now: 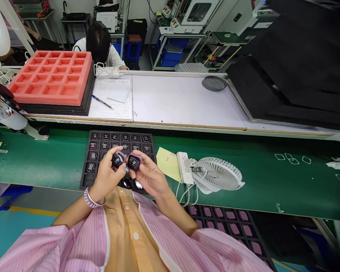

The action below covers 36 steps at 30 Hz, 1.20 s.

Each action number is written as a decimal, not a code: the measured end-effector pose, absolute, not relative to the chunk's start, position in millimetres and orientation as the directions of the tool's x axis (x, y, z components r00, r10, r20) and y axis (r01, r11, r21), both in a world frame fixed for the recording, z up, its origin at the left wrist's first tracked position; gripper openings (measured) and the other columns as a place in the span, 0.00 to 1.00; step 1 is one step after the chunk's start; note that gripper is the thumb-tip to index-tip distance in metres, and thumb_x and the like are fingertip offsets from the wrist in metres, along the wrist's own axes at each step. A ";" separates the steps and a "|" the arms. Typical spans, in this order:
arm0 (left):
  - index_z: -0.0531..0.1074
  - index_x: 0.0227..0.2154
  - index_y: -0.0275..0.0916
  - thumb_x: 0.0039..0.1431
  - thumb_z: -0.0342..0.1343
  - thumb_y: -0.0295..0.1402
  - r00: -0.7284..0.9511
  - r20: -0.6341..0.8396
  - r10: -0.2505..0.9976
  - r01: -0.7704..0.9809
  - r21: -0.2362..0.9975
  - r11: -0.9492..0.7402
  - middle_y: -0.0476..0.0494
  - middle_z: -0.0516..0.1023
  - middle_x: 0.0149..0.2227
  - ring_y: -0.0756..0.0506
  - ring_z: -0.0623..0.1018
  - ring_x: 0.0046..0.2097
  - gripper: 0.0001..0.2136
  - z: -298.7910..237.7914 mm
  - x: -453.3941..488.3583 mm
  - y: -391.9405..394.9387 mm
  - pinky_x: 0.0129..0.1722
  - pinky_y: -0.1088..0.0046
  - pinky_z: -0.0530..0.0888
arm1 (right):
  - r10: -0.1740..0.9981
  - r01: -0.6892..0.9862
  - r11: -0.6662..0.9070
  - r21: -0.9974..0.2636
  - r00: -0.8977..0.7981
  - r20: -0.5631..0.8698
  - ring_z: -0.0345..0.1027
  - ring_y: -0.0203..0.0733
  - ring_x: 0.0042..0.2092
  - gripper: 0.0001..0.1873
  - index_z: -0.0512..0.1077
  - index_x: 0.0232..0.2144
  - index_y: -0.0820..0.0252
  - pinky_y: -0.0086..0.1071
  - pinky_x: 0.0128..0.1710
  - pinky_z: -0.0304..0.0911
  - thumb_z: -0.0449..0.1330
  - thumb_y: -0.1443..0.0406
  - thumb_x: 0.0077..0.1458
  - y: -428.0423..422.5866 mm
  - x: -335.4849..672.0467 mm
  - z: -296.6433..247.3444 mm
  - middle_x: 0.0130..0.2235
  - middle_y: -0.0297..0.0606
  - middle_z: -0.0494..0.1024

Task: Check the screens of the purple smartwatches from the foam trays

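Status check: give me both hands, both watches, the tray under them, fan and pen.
Left hand: holding left watch
Left watch: screen lit
Right hand: holding right watch
Right watch: screen lit
Tray: many cells filled
Fan: facing upward, cannot tell if running
Pen: lying on sheet

The left hand [110,169] hides part of the dark tray [90,178]

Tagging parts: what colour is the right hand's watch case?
The watch case is pinkish purple; head view shows it best.
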<state>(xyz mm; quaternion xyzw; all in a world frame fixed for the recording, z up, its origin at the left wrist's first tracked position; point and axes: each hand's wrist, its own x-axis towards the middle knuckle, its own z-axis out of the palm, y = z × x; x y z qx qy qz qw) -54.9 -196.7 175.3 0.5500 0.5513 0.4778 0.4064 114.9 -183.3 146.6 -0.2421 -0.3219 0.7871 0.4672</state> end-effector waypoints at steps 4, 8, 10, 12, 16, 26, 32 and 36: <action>0.72 0.54 0.40 0.56 0.57 0.33 -0.080 0.076 0.994 0.223 0.973 -0.056 0.48 0.75 0.36 0.49 0.73 0.34 0.21 176.1 -54.3 -196.0 0.33 0.75 0.71 | 0.893 -0.584 -0.360 -0.728 -0.441 -0.088 0.68 0.39 0.31 0.26 0.79 0.53 0.47 0.37 0.36 0.67 0.77 0.53 0.53 -183.4 114.7 149.2 0.40 0.35 0.79; 0.71 0.54 0.39 0.57 0.57 0.34 -0.085 0.073 0.994 0.195 0.979 -0.056 0.49 0.74 0.35 0.50 0.72 0.33 0.21 178.4 -53.4 -195.3 0.32 0.75 0.71 | 0.897 -0.610 -0.357 -0.708 -0.435 -0.077 0.70 0.38 0.31 0.26 0.79 0.53 0.47 0.34 0.35 0.67 0.77 0.54 0.54 -183.6 114.9 151.6 0.38 0.34 0.79; 0.71 0.54 0.39 0.57 0.58 0.34 -0.079 0.075 0.994 0.194 0.979 -0.058 0.49 0.74 0.34 0.50 0.72 0.32 0.21 178.5 -53.5 -195.4 0.32 0.75 0.70 | 0.895 -0.615 -0.360 -0.701 -0.441 -0.072 0.70 0.37 0.31 0.24 0.80 0.52 0.46 0.33 0.35 0.67 0.77 0.54 0.54 -183.7 115.0 151.7 0.37 0.33 0.78; 0.72 0.54 0.39 0.57 0.58 0.34 -0.068 0.079 0.995 0.205 0.977 -0.063 0.49 0.75 0.35 0.50 0.71 0.32 0.21 177.5 -53.9 -195.7 0.31 0.75 0.70 | 0.896 -0.610 -0.357 -0.707 -0.438 -0.074 0.69 0.37 0.31 0.24 0.80 0.52 0.46 0.34 0.35 0.67 0.77 0.54 0.54 -183.8 114.9 151.1 0.38 0.34 0.78; 0.72 0.54 0.39 0.57 0.58 0.34 -0.068 0.068 0.995 0.207 0.977 -0.053 0.49 0.75 0.35 0.50 0.72 0.32 0.21 174.3 -54.4 -196.5 0.31 0.75 0.70 | 0.898 -0.611 -0.359 -0.705 -0.432 -0.083 0.69 0.38 0.31 0.23 0.80 0.52 0.46 0.35 0.35 0.67 0.76 0.54 0.55 -183.7 114.8 149.5 0.39 0.34 0.79; 0.72 0.55 0.39 0.58 0.58 0.33 -0.069 0.076 0.995 0.239 0.969 -0.057 0.49 0.75 0.35 0.50 0.71 0.31 0.21 172.6 -56.2 -196.8 0.29 0.76 0.69 | 0.893 -0.627 -0.379 -0.680 -0.440 -0.091 0.70 0.36 0.31 0.22 0.81 0.50 0.45 0.33 0.35 0.66 0.78 0.55 0.54 -183.4 112.1 148.3 0.40 0.34 0.80; 0.72 0.56 0.39 0.59 0.58 0.33 -0.059 0.078 0.995 0.217 0.974 -0.063 0.50 0.74 0.34 0.52 0.69 0.28 0.21 174.3 -56.2 -196.8 0.27 0.77 0.69 | 0.890 -0.638 -0.381 -0.669 -0.449 -0.079 0.71 0.36 0.32 0.21 0.81 0.51 0.44 0.31 0.36 0.67 0.77 0.56 0.55 -183.0 112.3 152.8 0.38 0.33 0.79; 0.72 0.56 0.39 0.59 0.58 0.32 -0.061 0.088 0.994 0.224 0.972 -0.073 0.51 0.74 0.33 0.53 0.68 0.27 0.21 174.6 -56.3 -197.1 0.26 0.78 0.68 | 0.889 -0.628 -0.382 -0.678 -0.450 -0.084 0.70 0.36 0.32 0.22 0.80 0.51 0.45 0.32 0.36 0.68 0.77 0.56 0.54 -183.0 112.6 152.6 0.41 0.34 0.80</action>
